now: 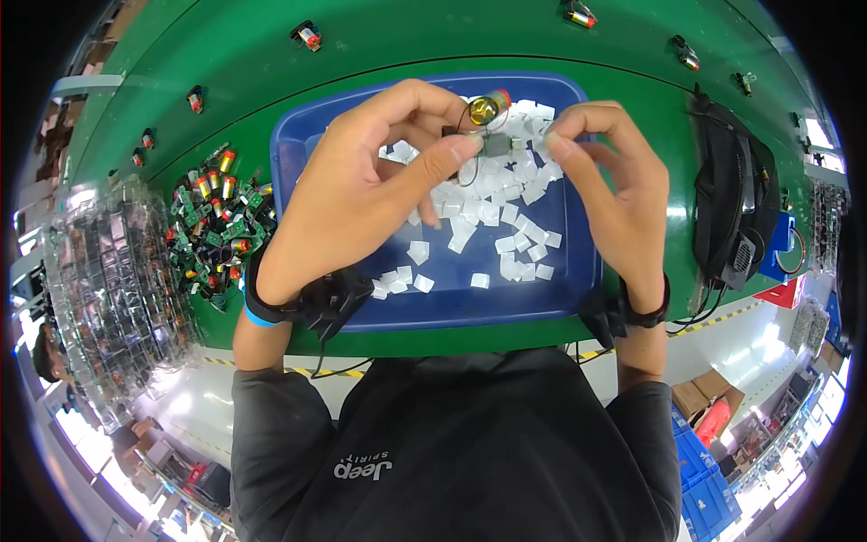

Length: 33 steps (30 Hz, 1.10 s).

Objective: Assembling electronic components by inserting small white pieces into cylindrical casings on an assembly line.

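Between the thumb and fingers of my left hand [357, 190] is a small wired battery assembly, with a yellow-and-red cylindrical cell [489, 109] and a grey block with a metal plug end [498, 145]. Thin dark wires loop beside the cell. My right hand [619, 181] is just right of the block, thumb and forefinger pinched together; whatever may be between them is too small to make out. Both hands are above a blue plastic tub [452, 312] scattered with small white square pieces [488, 203].
Left of the tub lies a heap of similar battery and circuit-board assemblies [217, 217], beside stacked clear plastic trays [113, 280]. A black bag [736, 190] rests at the right. More single assemblies [309, 36] are spread along the green table [397, 36].
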Motion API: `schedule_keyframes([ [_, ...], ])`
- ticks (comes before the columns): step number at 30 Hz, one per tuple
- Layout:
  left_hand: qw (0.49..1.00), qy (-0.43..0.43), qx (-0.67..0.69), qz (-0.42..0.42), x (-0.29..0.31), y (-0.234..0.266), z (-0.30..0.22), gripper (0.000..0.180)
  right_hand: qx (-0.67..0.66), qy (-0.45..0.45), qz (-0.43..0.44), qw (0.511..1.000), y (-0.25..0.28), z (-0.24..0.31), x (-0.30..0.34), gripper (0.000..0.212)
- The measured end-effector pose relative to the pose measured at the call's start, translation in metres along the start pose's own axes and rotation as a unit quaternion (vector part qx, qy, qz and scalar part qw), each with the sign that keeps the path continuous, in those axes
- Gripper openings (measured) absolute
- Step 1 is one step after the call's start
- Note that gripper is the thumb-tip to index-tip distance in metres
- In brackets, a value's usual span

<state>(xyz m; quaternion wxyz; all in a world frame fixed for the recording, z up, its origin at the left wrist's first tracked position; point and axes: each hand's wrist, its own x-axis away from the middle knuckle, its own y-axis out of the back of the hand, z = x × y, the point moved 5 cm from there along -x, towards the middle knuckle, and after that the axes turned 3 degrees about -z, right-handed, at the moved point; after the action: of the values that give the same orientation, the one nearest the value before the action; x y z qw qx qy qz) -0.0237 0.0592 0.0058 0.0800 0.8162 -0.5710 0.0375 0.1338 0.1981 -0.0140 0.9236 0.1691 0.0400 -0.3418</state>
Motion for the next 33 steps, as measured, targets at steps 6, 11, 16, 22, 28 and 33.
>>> schedule_keyframes([
  [6, 0.993, -0.006, -0.102, 0.056, 0.002, -0.005, -0.003, 0.02, 0.026, 0.09, 0.002, 0.996, -0.013, 0.017, -0.001, 0.03],
  [11, 0.982, -0.056, -0.174, 0.039, 0.005, -0.012, -0.002, 0.02, 0.081, 0.149, 0.078, 0.982, -0.02, 0.017, 0.005, 0.036],
  [16, 0.965, -0.06, -0.252, -0.031, 0.006, -0.018, -0.002, 0.022, 0.098, 0.184, 0.045, 0.977, -0.019, 0.021, 0.009, 0.032],
  [22, 0.975, -0.031, -0.212, 0.062, 0.004, -0.019, 0.002, 0.032, 0.047, 0.142, 0.014, 0.989, -0.012, 0.019, 0.006, 0.03],
  [28, 0.986, -0.016, -0.146, 0.08, 0.004, -0.021, 0.015, 0.037, 0.115, 0.194, 0.016, 0.974, -0.013, 0.024, 0.004, 0.031],
  [33, 0.989, -0.024, -0.128, 0.064, 0.0, -0.018, 0.01, 0.037, 0.116, 0.171, 0.012, 0.978, -0.015, 0.023, 0.005, 0.032],
])
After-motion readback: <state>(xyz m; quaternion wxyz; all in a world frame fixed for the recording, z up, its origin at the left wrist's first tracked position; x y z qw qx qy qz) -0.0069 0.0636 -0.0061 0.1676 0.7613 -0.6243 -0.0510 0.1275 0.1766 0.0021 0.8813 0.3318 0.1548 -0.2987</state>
